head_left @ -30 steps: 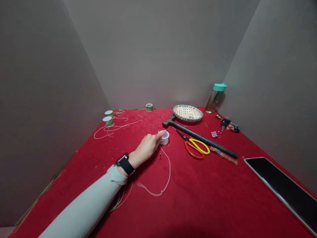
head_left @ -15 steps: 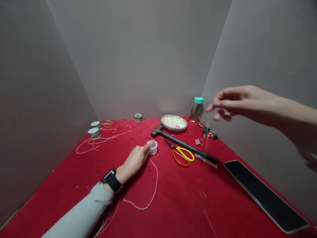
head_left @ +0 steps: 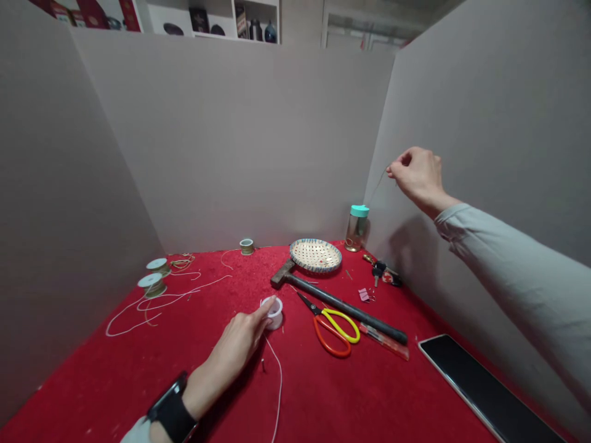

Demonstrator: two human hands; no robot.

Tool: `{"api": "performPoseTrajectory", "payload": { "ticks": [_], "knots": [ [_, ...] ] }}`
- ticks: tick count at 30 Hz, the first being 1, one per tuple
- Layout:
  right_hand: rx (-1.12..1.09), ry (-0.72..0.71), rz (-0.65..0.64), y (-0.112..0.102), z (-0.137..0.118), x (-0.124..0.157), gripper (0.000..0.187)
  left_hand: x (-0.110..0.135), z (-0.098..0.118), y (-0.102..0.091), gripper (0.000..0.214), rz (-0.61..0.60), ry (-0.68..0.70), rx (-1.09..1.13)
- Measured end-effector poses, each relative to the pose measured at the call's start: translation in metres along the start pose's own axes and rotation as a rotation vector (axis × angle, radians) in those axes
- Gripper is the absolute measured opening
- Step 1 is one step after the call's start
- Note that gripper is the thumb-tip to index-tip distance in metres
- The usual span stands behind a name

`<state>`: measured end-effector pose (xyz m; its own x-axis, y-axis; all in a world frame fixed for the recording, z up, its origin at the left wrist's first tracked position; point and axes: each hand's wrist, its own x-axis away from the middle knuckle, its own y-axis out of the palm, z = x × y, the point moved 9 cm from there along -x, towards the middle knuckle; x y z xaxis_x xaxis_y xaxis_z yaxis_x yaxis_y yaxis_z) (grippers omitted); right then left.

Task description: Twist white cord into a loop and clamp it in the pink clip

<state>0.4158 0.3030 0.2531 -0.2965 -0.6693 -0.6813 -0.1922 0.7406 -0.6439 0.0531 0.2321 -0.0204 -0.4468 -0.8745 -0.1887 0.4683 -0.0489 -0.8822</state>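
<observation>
My left hand (head_left: 240,339), a dark watch on its wrist, holds a small white thread spool (head_left: 274,315) on the red cloth, with the index finger on its rim and other fingers at its side, partly hidden. White cord (head_left: 279,381) trails from the spool toward the front edge. Raised at the right, my right hand (head_left: 418,175) pinches a thin string (head_left: 379,182) between thumb and fingertips. The string hangs down leftward past the bottle's lid. A nail (head_left: 263,365) stands in the cloth just right of my left hand.
Scissors (head_left: 335,327), a hammer (head_left: 341,301), a utility knife (head_left: 383,339) and a phone (head_left: 484,387) lie rightward. Behind are a woven basket (head_left: 316,255), a bottle (head_left: 356,229) and keys (head_left: 381,271). Spools (head_left: 152,285) and loose cords stand left. Grey panels (head_left: 240,141) surround the cloth.
My view has tilted up, showing shelves above the panel. My right hand has risen and turned, its fingers now pinched together on the string. The left hand stays at the spool.
</observation>
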Motion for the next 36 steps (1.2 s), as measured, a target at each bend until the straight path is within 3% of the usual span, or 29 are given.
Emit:
{"api": "performPoseTrajectory", "payload": {
  "ticks": [2,8,12,15,19,23,25,28,33,36],
  "knots": [
    [0.067,-0.007,-0.087,0.018,0.005,0.009,0.027,0.0,-0.002,0.002,0.042,0.001,-0.006,0.013],
    [0.148,-0.137,-0.572,0.096,0.008,0.077,0.026,0.0,0.003,-0.006,0.037,0.019,-0.054,0.154],
    [0.083,-0.25,-0.711,0.11,-0.009,0.116,0.025,0.0,0.006,-0.032,0.037,0.064,-0.114,0.307],
    [-0.09,-0.376,-0.726,0.097,-0.048,0.144,0.021,0.006,0.012,-0.055,0.048,0.069,-0.168,0.474],
    [-0.481,-0.573,-0.78,0.064,-0.125,0.208,0.021,0.026,0.037,-0.071,0.064,-0.058,-0.207,0.78],
    [-0.758,-0.692,-0.839,0.03,-0.184,0.273,0.046,0.051,0.065,-0.082,0.064,-0.111,-0.215,1.002],
    [-0.826,-0.7,-0.818,0.016,-0.198,0.291,0.046,0.062,0.075,-0.087,0.061,-0.11,-0.219,1.068],
    [-0.903,-0.69,-0.746,-0.003,-0.206,0.301,0.029,0.077,0.085,-0.092,0.057,-0.122,-0.233,1.122],
    [-0.98,-0.664,-0.671,-0.025,-0.208,0.304,0.016,0.099,0.102,-0.094,0.05,-0.202,-0.232,1.309],
    [-0.977,-0.658,-0.675,-0.034,-0.206,0.31,0.02,0.107,0.109,-0.098,0.047,-0.192,-0.207,1.348]
  ]
}}
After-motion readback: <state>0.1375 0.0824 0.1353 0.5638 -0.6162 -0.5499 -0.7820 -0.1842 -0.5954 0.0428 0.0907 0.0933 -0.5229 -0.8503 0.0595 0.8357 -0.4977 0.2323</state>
